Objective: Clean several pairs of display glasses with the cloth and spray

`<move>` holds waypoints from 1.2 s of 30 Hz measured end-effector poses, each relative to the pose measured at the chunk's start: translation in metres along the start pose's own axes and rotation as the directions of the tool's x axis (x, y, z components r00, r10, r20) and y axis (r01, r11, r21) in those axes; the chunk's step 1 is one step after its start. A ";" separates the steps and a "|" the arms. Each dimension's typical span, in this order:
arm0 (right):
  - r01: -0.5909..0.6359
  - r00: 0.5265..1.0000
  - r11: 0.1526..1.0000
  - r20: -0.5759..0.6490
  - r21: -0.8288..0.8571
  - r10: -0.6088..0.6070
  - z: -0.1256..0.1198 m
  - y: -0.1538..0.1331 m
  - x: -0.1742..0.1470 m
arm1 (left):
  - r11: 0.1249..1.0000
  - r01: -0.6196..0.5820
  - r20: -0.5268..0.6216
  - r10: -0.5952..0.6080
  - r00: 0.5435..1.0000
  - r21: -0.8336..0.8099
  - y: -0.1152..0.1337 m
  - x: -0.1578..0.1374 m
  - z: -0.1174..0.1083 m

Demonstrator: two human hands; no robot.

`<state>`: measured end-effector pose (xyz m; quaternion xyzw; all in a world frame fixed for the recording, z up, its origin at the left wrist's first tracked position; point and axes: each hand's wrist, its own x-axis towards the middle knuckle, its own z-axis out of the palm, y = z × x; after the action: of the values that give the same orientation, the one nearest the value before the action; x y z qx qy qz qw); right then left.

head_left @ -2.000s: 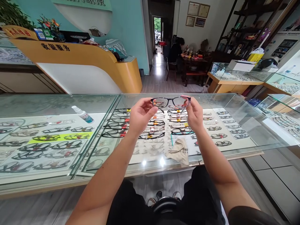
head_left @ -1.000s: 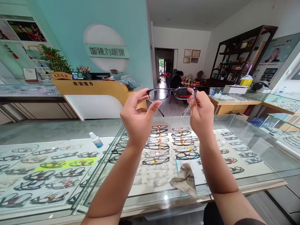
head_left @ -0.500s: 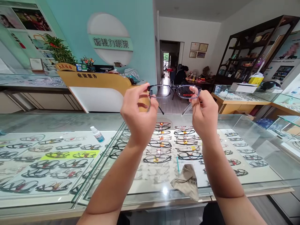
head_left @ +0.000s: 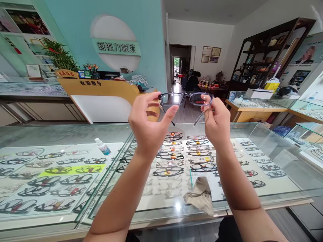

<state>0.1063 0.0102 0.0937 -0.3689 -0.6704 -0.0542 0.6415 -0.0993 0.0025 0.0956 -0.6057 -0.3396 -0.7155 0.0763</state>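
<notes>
A pair of eyeglasses point(head_left: 186, 95) with a dark top rim and clear lenses is held up level in front of me, its temples pointing down and toward me. My left hand point(head_left: 145, 122) has its fingers at the left end of the frame, while its thumb lies near the lower edge of the left lens. At the other end, my right hand point(head_left: 217, 117) pinches the corner by the hinge between thumb and fingers. Red lettering shows on the right lens. Below, a beige cleaning cloth point(head_left: 200, 196) lies crumpled on the glass counter point(head_left: 156, 206).
Rows of spectacle frames point(head_left: 168, 172) lie inside the glass case. A white and blue spray bottle point(head_left: 103, 147) is at left. Beyond stand a reception desk point(head_left: 101, 89), a dark shelf unit point(head_left: 259, 64) and a person seated point(head_left: 193, 82) at a far table.
My left thumb has moved right and away from the frame's corner, along the left lens. Both hands and the eyeglasses have shifted slightly left in view.
</notes>
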 end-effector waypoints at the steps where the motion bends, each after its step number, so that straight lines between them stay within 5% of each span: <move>1: 0.003 1.000 1.000 0.002 -0.005 -0.003 0.001 0.001 0.000 | 1.000 0.011 0.002 -0.011 1.000 -0.007 0.000 0.000 0.000; 14: 0.102 0.995 0.986 -0.003 0.128 -0.103 0.006 -0.005 -0.004 | 0.994 0.099 0.007 -0.099 0.995 -0.041 0.003 0.004 -0.002; 22: 0.088 0.989 0.996 -0.120 -0.024 -0.091 0.002 -0.006 -0.001 | 0.999 -0.007 -0.022 0.007 1.000 0.033 0.003 0.003 -0.004; 36: 0.013 0.996 1.000 -0.094 0.008 -0.013 0.007 -0.004 -0.003 | 0.987 -0.053 -0.055 0.062 0.997 0.150 0.009 -0.001 -0.004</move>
<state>0.0985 0.0099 0.0915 -0.3589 -0.6422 -0.0728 0.6734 -0.0973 -0.0067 0.0978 -0.5865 -0.3720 -0.7033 0.1518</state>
